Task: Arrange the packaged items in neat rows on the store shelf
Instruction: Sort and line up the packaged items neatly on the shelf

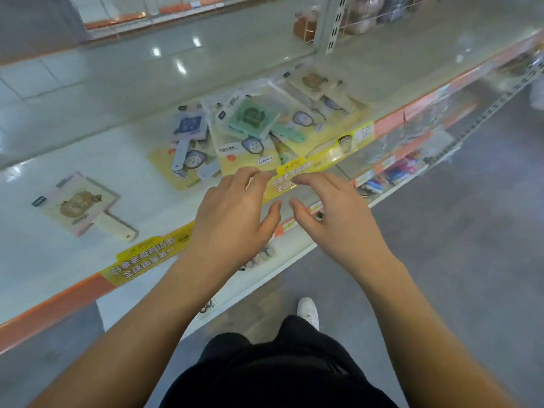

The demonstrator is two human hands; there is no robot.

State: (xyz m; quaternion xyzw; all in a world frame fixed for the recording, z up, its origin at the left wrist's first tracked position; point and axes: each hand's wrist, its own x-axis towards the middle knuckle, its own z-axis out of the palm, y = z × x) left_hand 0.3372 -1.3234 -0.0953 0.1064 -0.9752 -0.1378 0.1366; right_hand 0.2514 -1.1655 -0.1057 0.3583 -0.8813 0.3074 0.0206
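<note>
Left fingers point(250, 175) and right fingers point(306, 179) loosely curled and spread, holding nothing, tips side by side over the yellow strip point(323, 160) on the shelf point(117, 160) edge. Just beyond the tips, a loose, overlapping pile of packs point(250, 131), green one point(253, 117) on top. Far left of the fingers, well apart, a lone beige pack point(79, 201) lying flat.

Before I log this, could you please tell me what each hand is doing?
Left hand: open, fingers loosely curved, holding nothing.
Right hand: open, fingers loosely curved, holding nothing.
</note>
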